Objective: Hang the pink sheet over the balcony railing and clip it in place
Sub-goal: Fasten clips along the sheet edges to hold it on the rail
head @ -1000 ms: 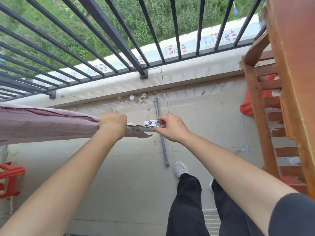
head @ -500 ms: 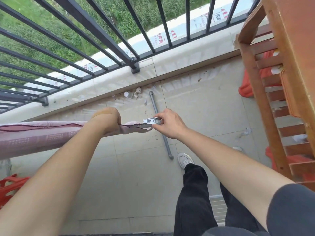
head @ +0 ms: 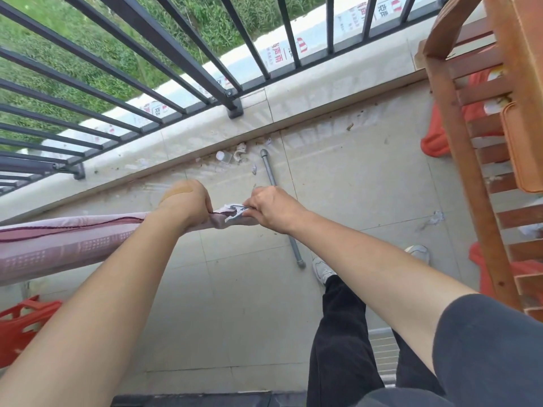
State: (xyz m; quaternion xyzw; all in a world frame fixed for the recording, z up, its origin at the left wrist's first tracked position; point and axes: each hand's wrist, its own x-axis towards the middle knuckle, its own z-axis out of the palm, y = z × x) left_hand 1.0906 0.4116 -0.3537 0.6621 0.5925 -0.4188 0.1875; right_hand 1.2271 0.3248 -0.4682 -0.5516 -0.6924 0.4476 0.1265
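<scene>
The pink sheet [head: 67, 245] lay draped over something that ran level from the left edge of the view toward the middle; what carried it was hidden under the cloth. A dark stitched seam ran along its upper fold. The left hand [head: 188, 205] was closed around the sheet near its end, fingers wrapped under the bunched cloth, with a tan plaster on the back of the hand. Just past the sheet's end, the right hand [head: 271, 210] was pinched shut on a metal clip [head: 235, 211], which sat on the tip of the sheet between the two hands. Whether the clip's mouth was already biting the cloth could not be told, as the fingers covered part of it.

Beyond the sheet, the black balcony railing [head: 164, 51] stood on a pale tiled kerb, well apart from both hands, with grass showing through its bars. On the tiled floor [head: 241, 304] below the sheet's end lay a grey metal pipe [head: 282, 212], its middle hidden behind the right hand, and small bits of litter gathered by the kerb near the pipe's far end. To the right of the sheet stood a brown wooden rack [head: 458, 160] with slats, orange cloth showing through it. A red plastic basket [head: 26, 324] sat on the floor under the sheet's left part. The person's black trousers [head: 343, 333] and a white shoe [head: 321, 270] showed below the right forearm.
</scene>
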